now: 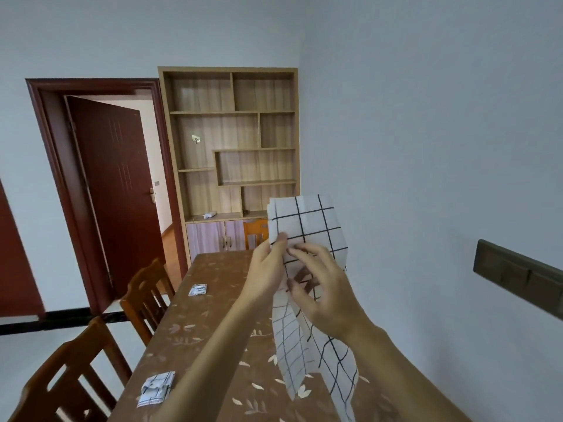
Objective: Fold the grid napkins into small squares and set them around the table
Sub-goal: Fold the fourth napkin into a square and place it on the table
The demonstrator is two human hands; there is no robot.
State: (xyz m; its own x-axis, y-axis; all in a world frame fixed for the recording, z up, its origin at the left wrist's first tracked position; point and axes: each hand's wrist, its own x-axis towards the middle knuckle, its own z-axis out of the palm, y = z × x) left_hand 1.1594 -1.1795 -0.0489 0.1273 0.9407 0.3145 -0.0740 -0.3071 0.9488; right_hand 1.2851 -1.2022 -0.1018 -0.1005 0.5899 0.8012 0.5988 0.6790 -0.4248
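Ahead of us a wooden shelf unit stands beside an open dark red door. The long table, in a brown leaf-print cloth, has two wooden chairs on its left side. We hold a grid napkin in the air above the table, its lower part hanging loose. Our left hand pinches its left edge between thumb and fingers. Our right hand nips the cloth just beside it with curled fingers. A near folded napkin and a far folded napkin lie by the table's left edge.
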